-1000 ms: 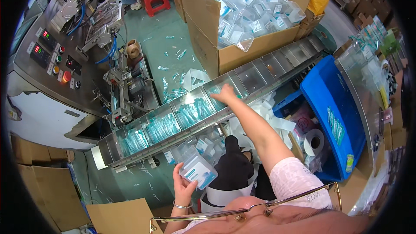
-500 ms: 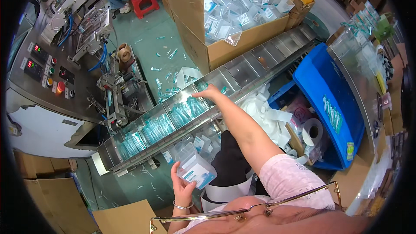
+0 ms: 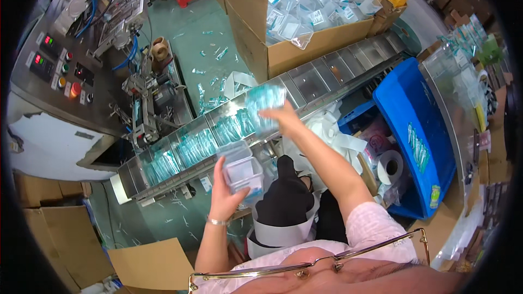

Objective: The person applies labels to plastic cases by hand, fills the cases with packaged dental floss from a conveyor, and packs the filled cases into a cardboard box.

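The left hand (image 3: 227,191) is curled around a small stack of clear plastic boxes (image 3: 241,171), thumb on one side and fingers wrapped behind, holding it upright just below the conveyor tray (image 3: 327,71). The boxes are rigid, transparent and rectangular with rounded corners, one nested over another. Right of it, the right hand (image 3: 283,120) is closed on a bundle of teal sachets (image 3: 265,102) — thin, glossy, packed side by side — lifted just above the tray's metal compartments. The tray is a long run of shiny steel pockets; the ones left of the hand are filled with more teal sachets (image 3: 201,144), the ones to the right bare. Behind stands a cardboard carton (image 3: 305,49) heaped with clear boxes, and at far right a blue plastic crate (image 3: 414,103). Compared with half a second ago, the right hand has lifted off the filled pockets with its bundle — the left has raised the stack slightly
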{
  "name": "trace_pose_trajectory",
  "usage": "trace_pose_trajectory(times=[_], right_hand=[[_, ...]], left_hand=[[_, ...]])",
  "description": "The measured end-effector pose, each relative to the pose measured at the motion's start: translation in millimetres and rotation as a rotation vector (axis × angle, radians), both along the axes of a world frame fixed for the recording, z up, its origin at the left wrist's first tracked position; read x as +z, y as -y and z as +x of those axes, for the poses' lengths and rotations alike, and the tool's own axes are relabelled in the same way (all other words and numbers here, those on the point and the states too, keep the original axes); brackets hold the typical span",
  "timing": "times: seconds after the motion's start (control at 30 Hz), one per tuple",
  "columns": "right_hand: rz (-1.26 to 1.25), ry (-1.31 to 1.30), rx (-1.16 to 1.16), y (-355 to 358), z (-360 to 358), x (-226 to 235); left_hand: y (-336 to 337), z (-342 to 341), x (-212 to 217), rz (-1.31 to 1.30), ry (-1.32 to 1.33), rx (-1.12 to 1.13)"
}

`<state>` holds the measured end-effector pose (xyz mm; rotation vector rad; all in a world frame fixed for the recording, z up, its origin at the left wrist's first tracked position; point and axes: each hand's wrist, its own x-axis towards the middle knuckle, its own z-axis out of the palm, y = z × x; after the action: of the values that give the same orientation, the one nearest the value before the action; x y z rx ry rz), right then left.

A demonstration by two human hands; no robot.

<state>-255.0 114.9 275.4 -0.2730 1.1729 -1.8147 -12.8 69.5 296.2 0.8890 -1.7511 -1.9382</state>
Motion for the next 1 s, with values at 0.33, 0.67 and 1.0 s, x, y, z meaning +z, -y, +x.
trace_pose_trajectory(times=[0.33,0.67,1.0], right_hand=[[-0.003,-1.298,-0.178,-71.8,119.1,19.4],[0.100,-1.733,0.326,-85.6,119.4,68.7],[0.735,-1.568,0.853,24.3,-84.7,-76.2]], left_hand=[[-11.0,-30.4,25.7,-0.364,-0.024,-0.230],[-21.5,-20.7,32.1,-0.370,-0.047,-0.092],[-18.8,14.6,13.3,-0.287,-0.045,-0.043]])
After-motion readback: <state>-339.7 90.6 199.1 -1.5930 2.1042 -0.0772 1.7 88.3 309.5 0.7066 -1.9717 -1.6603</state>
